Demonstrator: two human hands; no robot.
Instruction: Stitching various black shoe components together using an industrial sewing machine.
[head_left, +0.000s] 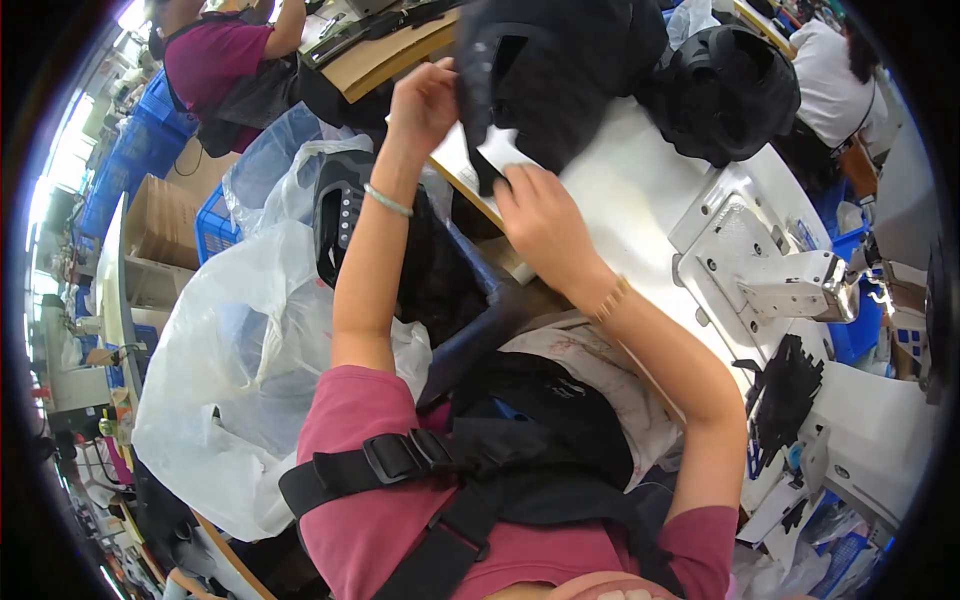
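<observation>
A black fabric piece [570, 85], partly blurred, hangs over the white worktable [640, 190]. It has a slot-like opening and a row of pale dots near its left edge. My left hand [424, 105] is closed at that left edge, fingertips pinched on the fabric. Lower down, my right hand [543, 220] grips the piece's bottom corner, with its thumb and fingers together. A similar black piece with a dotted strip [346, 218] lies left of my left forearm, beside a large translucent plastic bag [240, 370].
More black fabric pieces [725, 95] are heaped at the table's far right. A white sewing machine [770, 275] stands on the right. Blue crates [215, 225] and a cardboard box [160, 225] are at left. Other people sit far left [215, 65] and far right [835, 85].
</observation>
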